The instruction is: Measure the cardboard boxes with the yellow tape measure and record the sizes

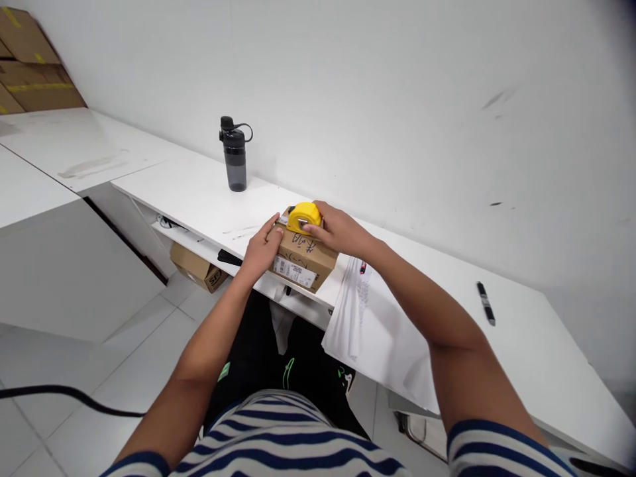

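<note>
A small cardboard box point(309, 250) sits at the front edge of the white table, with handwriting on its top and a printed label on its near side. On top of it rests a yellow tape measure point(304, 216), gripped by my right hand point(339, 228) with the thumb across its near face. A short piece of the blade shows at its left. My left hand point(264, 250) is closed on the box's left end, thumb on top, fingertips beside the blade's end. Whether those fingertips also pinch the blade, I cannot tell.
A dark water bottle point(235, 159) stands behind the box near the wall. Papers point(382, 324) hang over the front edge, with a red-and-black pen point(363, 267) on them. A black marker point(485, 303) lies at right. Another box point(193, 266) is below at left.
</note>
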`<state>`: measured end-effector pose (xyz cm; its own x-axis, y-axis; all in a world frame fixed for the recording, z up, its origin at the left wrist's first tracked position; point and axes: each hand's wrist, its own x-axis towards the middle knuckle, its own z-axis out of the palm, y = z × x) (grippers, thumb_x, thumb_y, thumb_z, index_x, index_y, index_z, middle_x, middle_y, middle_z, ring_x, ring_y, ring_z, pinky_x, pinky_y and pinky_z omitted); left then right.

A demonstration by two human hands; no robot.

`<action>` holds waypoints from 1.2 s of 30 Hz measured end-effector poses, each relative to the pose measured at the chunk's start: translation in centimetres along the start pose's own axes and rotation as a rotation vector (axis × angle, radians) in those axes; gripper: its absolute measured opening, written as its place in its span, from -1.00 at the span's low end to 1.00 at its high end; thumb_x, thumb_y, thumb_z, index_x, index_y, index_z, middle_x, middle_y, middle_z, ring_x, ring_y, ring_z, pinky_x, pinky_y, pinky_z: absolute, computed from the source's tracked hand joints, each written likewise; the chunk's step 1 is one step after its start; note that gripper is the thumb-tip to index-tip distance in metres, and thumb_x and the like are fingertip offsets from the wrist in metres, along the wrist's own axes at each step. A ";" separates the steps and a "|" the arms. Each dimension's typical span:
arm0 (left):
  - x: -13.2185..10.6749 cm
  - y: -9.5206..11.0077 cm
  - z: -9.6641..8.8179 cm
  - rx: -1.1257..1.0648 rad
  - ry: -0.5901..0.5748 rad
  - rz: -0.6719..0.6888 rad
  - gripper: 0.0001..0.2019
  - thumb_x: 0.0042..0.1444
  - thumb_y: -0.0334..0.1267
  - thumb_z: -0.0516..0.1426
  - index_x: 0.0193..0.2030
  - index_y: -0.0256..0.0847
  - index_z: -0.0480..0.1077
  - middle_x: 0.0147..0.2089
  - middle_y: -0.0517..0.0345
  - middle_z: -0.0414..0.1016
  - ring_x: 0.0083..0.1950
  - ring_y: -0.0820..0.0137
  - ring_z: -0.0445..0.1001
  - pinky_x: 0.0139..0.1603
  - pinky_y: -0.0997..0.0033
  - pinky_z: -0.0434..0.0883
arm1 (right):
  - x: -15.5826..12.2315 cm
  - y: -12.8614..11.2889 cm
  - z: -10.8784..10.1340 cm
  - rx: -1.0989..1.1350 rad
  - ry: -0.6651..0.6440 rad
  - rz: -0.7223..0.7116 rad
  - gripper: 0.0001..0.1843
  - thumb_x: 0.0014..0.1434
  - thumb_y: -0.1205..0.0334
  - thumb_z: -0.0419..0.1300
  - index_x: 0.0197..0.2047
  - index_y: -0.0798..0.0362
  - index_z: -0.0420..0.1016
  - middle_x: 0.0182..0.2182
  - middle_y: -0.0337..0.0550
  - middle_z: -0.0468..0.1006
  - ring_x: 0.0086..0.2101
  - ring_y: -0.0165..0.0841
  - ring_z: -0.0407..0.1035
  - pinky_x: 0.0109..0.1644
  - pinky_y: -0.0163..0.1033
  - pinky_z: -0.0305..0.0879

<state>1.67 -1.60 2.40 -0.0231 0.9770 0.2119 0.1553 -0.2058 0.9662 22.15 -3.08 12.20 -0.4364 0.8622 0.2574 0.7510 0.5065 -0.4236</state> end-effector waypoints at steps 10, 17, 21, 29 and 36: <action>0.3 0.7 0.4 -0.046 0.019 0.029 -0.53 0.21 -0.18 0.13 0.26 -0.13 0.45 0.29 0.08 0.47 0.35 0.16 0.36 0.43 0.15 0.23 | -12.3 3.9 -3.7 -0.046 0.048 0.218 -0.56 0.32 -0.15 0.06 0.11 -0.06 0.31 -0.16 -0.01 0.56 -0.33 -0.19 0.43 -0.27 -0.10 0.31; 0.8 1.1 0.6 -0.081 0.048 0.026 -0.52 0.21 -0.21 0.10 0.25 -0.24 0.44 0.32 0.01 0.45 0.35 0.18 0.37 0.41 0.19 0.26 | -12.5 4.0 -4.2 0.069 0.073 0.239 -0.51 0.30 -0.08 0.10 0.20 -0.04 0.32 -0.16 -0.09 0.57 -0.31 -0.24 0.41 -0.24 -0.15 0.30; 0.8 1.0 0.5 -0.142 -0.008 -0.008 -0.49 0.20 -0.20 0.11 0.28 -0.24 0.41 0.34 0.01 0.42 0.35 0.20 0.38 0.40 0.20 0.28 | -9.0 3.4 -3.1 0.077 0.115 0.194 -0.43 0.25 -0.12 0.14 0.21 0.03 0.33 -0.13 -0.05 0.58 -0.25 -0.21 0.43 -0.20 -0.16 0.29; 0.7 1.1 0.3 -0.142 0.033 -0.006 -0.50 0.16 -0.16 0.10 0.21 -0.26 0.45 0.26 0.00 0.50 0.28 0.19 0.43 0.34 0.19 0.33 | 1.9 -1.4 1.7 0.012 0.077 0.097 -0.42 0.29 -0.12 0.08 0.23 0.07 0.27 0.00 0.08 0.59 -0.10 -0.09 0.47 -0.13 -0.13 0.28; 1.0 0.6 0.2 -0.093 0.061 0.008 -0.48 0.14 -0.09 0.13 0.22 -0.23 0.44 0.26 -0.03 0.49 0.27 0.17 0.44 0.32 0.19 0.36 | 0.2 -1.4 2.6 0.043 0.294 0.047 -0.40 0.34 -0.15 -0.01 0.27 0.06 0.22 0.07 0.11 0.53 -0.06 -0.01 0.46 0.01 0.00 0.30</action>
<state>1.96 -0.76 3.13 -0.0830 0.9707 0.2254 0.0635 -0.2206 0.9733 19.78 -3.60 10.61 -0.2347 0.8482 0.4748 0.7426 0.4716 -0.4755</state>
